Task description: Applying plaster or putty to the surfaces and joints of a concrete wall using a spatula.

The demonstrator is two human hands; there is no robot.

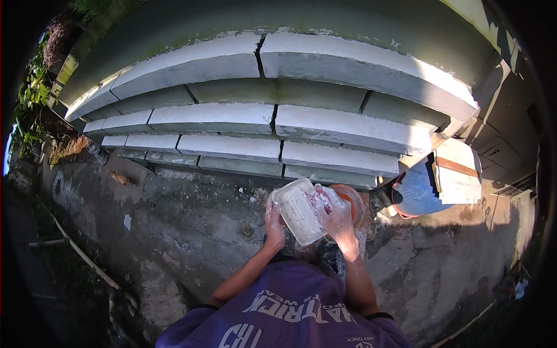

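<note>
My left hand (275,222) grips the left side of a rectangular white tub (297,210), its fingers curled at the edge. The tub is tilted in front of my chest and coated with whitish paste. At its right side is my right hand (337,212), closed round something red (321,199) smeared with white; its kind cannot be made out. White residue covers both hands, the right one more heavily. Just behind my right hand an orange bucket (353,200) stands on the ground, partly hidden by that hand.
Ahead rise long white-topped ledges (348,122) in tiers, with dark gaps between sections. To the right stands a blue drum (415,188) with a white sheet-like piece (458,174) on it. Rough concrete ground (203,214) lies underfoot. Bamboo poles (87,258) lie at left, near plants.
</note>
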